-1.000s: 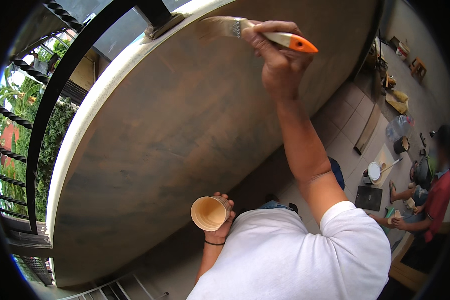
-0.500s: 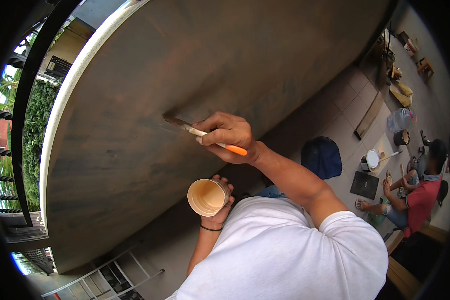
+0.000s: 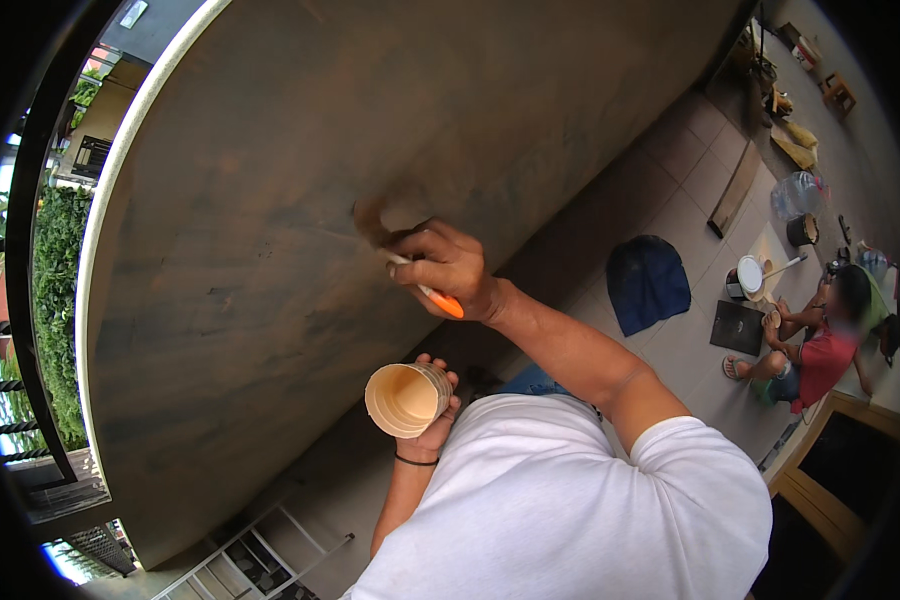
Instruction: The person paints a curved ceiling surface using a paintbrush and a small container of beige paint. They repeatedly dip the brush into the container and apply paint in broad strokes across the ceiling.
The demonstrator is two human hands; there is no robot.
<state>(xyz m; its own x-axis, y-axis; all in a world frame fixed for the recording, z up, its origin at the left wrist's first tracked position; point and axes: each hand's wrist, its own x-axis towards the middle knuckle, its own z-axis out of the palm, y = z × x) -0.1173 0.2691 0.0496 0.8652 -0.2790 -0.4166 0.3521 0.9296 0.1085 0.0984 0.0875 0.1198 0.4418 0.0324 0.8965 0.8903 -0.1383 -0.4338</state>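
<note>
Between the thumb and fingers of my right hand (image 3: 440, 272) is a paintbrush (image 3: 428, 288) with a pale handle and an orange end. Its bristle end is at the brown, mottled wall (image 3: 240, 200), partly smeared by motion and hidden by the fingers. Lower down, my left hand (image 3: 438, 420) wraps round a cream cup (image 3: 407, 400) from behind. The cup's mouth is tilted toward me, and its inside is coated cream; how much it holds I cannot tell. A dark band circles my left wrist.
A person in a red shirt (image 3: 828, 365) squats at the right, beside a dark flat board (image 3: 736, 327) and a white-lidded tub (image 3: 750, 272). Dark blue cloth (image 3: 648, 285) and a plank (image 3: 734, 190) lie on the tiled floor. A metal ladder (image 3: 260, 555) stands at lower left.
My right hand and the brush have shifted slightly left along the wall, the bristles now blurred. The cup has moved a little left too. The squatting person has leaned and shifted.
</note>
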